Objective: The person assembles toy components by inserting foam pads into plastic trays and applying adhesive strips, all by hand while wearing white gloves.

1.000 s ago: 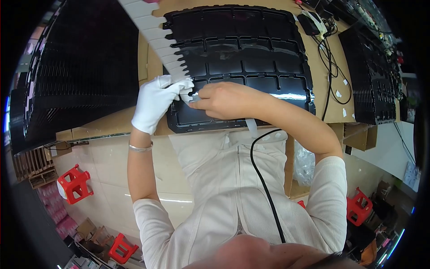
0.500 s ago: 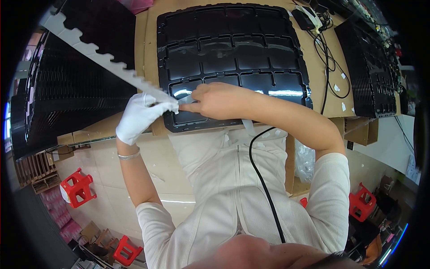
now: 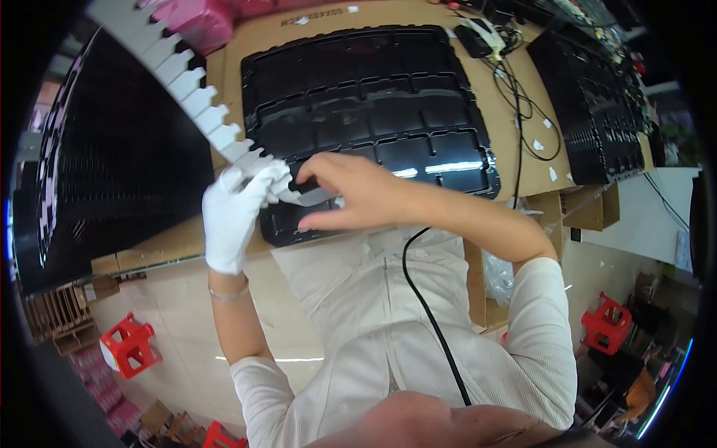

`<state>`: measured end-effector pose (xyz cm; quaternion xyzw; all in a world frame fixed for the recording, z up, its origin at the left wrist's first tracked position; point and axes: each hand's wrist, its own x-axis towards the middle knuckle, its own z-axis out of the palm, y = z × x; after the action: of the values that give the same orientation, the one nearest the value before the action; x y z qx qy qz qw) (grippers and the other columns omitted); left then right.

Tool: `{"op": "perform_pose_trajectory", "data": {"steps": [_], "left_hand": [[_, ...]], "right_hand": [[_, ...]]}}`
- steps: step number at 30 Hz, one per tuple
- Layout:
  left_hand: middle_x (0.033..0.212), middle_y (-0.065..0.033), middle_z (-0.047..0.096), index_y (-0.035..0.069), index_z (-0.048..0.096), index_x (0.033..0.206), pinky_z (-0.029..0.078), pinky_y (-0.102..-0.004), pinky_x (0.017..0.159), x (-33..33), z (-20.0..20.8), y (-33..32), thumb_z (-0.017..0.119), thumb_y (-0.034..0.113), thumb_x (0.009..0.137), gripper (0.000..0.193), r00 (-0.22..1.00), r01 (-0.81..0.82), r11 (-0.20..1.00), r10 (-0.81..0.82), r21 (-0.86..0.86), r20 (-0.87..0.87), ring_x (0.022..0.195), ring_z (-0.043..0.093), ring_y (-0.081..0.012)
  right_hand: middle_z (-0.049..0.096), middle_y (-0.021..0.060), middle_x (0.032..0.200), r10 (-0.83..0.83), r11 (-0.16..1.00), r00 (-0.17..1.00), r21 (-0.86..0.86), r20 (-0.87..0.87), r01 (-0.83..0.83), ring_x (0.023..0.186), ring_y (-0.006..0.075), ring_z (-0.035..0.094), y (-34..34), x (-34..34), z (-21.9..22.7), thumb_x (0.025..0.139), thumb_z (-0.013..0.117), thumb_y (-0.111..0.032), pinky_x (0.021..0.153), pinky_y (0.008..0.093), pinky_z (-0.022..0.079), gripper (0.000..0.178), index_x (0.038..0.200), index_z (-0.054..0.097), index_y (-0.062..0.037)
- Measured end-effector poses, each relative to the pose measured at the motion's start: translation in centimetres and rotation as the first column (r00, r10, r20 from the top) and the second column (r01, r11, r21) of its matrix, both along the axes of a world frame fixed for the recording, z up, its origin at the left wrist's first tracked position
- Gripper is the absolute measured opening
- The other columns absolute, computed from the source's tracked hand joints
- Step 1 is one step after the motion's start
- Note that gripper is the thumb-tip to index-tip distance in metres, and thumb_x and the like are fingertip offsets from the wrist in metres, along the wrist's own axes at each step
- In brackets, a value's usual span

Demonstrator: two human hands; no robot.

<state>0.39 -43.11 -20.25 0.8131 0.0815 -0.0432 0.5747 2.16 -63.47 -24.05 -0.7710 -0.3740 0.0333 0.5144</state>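
My left hand (image 3: 231, 224), in a white glove, is closed on the lower end of a long whitish strip (image 3: 196, 101) with notches along one edge. The strip slants up and away to the far left. Just right of it is my bare right hand (image 3: 358, 190), its thumb and fingers spread apart over the near left part of a black moulded plastic tray (image 3: 366, 93). A pale tail of the strip (image 3: 317, 197) runs from the gloved fingertips toward my right palm, and nothing is gripped there. The tray has shallow rectangular compartments and lies on cardboard.
Tall stacks of black trays stand at the left (image 3: 127, 164) and right (image 3: 590, 112). Black cables (image 3: 523, 112) lie on the cardboard (image 3: 515, 187) with white scraps. Pink bags (image 3: 196, 22) sit at the far left. Red stools (image 3: 128, 345) stand on the floor.
My right hand's fingers have come apart and away from the strip's end. The strip's far part has swung, showing its notched face more. My view has shifted slightly.
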Motion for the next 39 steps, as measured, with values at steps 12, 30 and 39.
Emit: {"op": "perform_pose_trajectory", "data": {"steps": [12, 30, 39], "left_hand": [[0.091, -0.0064, 0.069, -0.004, 0.065, 0.11, 0.046, -0.0182, 0.057, -3.0, -2.4, -7.9, 0.065, 0.005, 0.088, 0.024, 0.997, -0.005, 0.946, -0.019, -0.325, -0.072, 0.066, 0.059, -0.0062], [0.088, -0.0085, 0.07, -0.004, 0.066, 0.097, 0.049, -0.0208, 0.059, -2.6, -2.9, -12.8, 0.066, 0.009, 0.088, 0.016, 0.982, 0.121, 0.954, -0.156, -0.273, -0.11, 0.066, 0.064, -0.0102], [0.083, -0.0063, 0.069, -0.004, 0.069, 0.098, 0.044, -0.0194, 0.058, -3.0, -3.0, -12.9, 0.066, 0.007, 0.086, 0.017, 0.98, 0.118, 0.962, -0.153, -0.247, -0.128, 0.063, 0.058, -0.0065]], "right_hand": [[0.055, 0.0033, 0.087, -0.363, 0.854, 0.91, 0.319, -0.198, 0.41, 0.068, 0.0039, 0.051, -4.5, -6.0, -0.1, 0.082, 0.07, 0.002, 0.06, 0.0212, 0.049, 0.01, 0.092, 0.068, 0.001], [0.052, 0.001, 0.074, -0.672, 0.74, 0.719, -0.203, -0.175, 0.642, 0.062, 0.009, 0.048, -17.1, -2.6, 0.3, 0.08, 0.07, -0.006, 0.057, 0.0234, 0.038, 0.006, 0.084, 0.069, -0.002], [0.062, 0.0136, 0.076, -0.624, 0.689, 0.781, -0.454, 0.024, 0.564, 0.076, 0.0297, 0.063, -17.8, -0.6, -0.1, 0.074, 0.068, -0.012, 0.071, 0.0378, 0.05, 0.012, 0.077, 0.065, -0.0011]]}}
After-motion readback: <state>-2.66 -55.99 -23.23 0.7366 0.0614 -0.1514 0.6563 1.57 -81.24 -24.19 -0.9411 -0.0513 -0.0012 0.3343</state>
